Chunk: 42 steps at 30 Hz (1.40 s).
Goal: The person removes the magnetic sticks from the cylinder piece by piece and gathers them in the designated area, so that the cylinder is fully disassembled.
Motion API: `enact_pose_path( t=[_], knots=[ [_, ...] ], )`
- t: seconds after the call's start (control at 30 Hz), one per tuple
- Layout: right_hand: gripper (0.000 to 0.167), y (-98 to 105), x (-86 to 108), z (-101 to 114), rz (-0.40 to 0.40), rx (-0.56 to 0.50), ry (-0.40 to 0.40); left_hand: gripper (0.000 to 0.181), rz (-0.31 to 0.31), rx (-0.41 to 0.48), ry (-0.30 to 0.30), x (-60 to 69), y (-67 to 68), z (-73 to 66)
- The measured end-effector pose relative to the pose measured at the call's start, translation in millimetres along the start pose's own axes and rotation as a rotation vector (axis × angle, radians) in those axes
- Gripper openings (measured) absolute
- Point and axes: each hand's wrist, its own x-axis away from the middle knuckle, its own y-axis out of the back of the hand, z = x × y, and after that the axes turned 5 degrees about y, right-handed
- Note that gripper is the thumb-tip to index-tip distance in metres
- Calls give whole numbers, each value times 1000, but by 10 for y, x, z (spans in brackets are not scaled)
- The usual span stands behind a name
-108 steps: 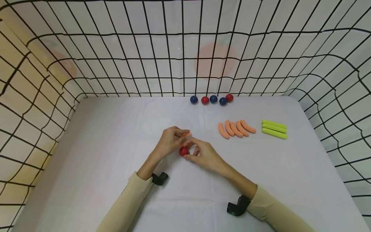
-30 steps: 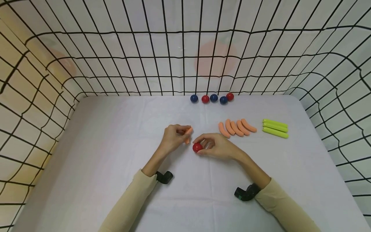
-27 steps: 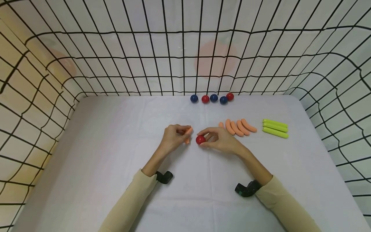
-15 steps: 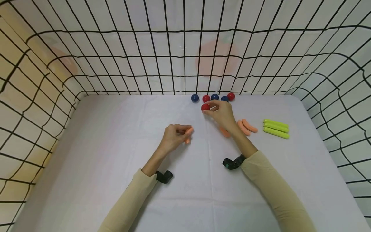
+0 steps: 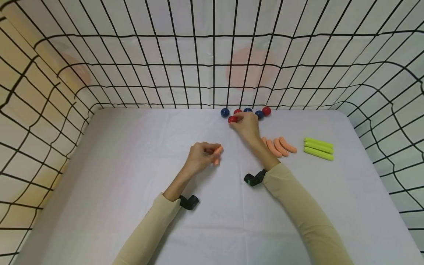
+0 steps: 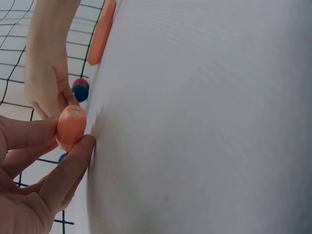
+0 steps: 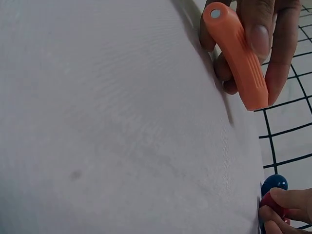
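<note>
My left hand (image 5: 198,157) pinches a curved orange magnetic stick (image 5: 218,151) above the middle of the table. A pale round spot shows on the stick's end in the right wrist view, where the orange stick (image 7: 239,56) tilts between thumb and fingers. Farther back, my right hand (image 5: 247,128) holds a red ball (image 5: 232,119) between thumb and fingers. It is just in front of a row of balls, near a blue ball (image 5: 225,112) at the row's left end. The right hand partly covers the row's middle balls, including another red ball (image 5: 237,111).
Several curved orange sticks (image 5: 281,146) lie on the table, some behind the right forearm. Three straight green sticks (image 5: 318,148) lie farther right. A black wire grid (image 5: 212,66) borders the white table (image 5: 112,176) at the back and sides.
My right hand has carried the red ball from beside the left hand back to the row of balls. The left hand stays nearly in place, gripping the orange stick.
</note>
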Motion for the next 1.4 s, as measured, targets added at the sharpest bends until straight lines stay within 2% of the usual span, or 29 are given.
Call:
enact_pose_path(
  t=[0.33, 0.53, 0.67, 0.8, 1.0, 1.17, 1.4],
  knots=[
    [44, 7, -49, 28, 3, 47, -20, 34, 5, -66, -3, -16, -21, -26],
    [46, 28, -48, 20, 19, 43, -36, 32, -16, -59, -18, -36, -67, -33],
    [46, 108, -9, 26, 18, 38, -28, 30, -8, -68, -38, -48, -125, -69],
    [45, 249, 82, 35, 25, 49, -13, 28, 17, -87, -45, -58, -178, -117],
    [43, 487, 285, 15, 44, 24, -11, 27, 25, -116, -16, -97, -256, -156],
    [39, 667, 487, -8, 63, -6, 3, 28, -5, -114, 13, -138, -359, -183],
    [36, 849, 688, -2, 96, 53, -17, 28, -62, -122, 24, -191, -545, -252]
  ],
)
